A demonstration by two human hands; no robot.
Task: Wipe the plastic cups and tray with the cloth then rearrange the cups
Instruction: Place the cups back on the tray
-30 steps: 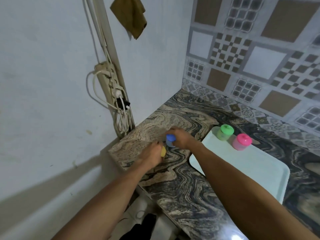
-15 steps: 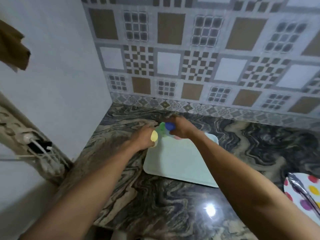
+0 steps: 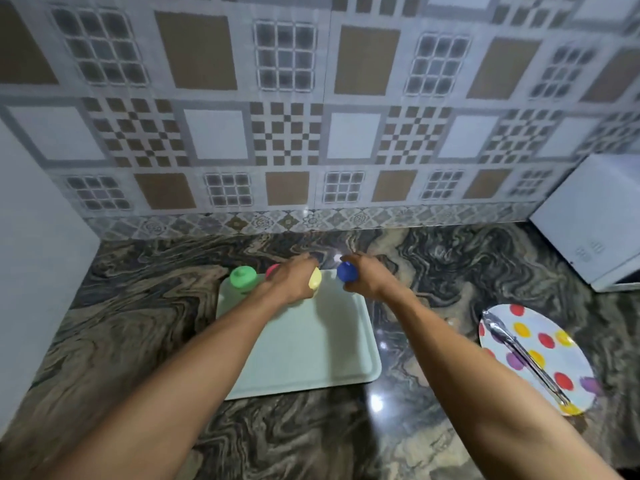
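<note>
At the far edge of the tray (image 3: 311, 351), my left hand (image 3: 294, 280) is holding the yellow-capped cup (image 3: 315, 278) and my right hand (image 3: 367, 277) is gripping the blue-capped cup (image 3: 347, 271); both seem light, stiff, slick plastic, best held round the body.
</note>
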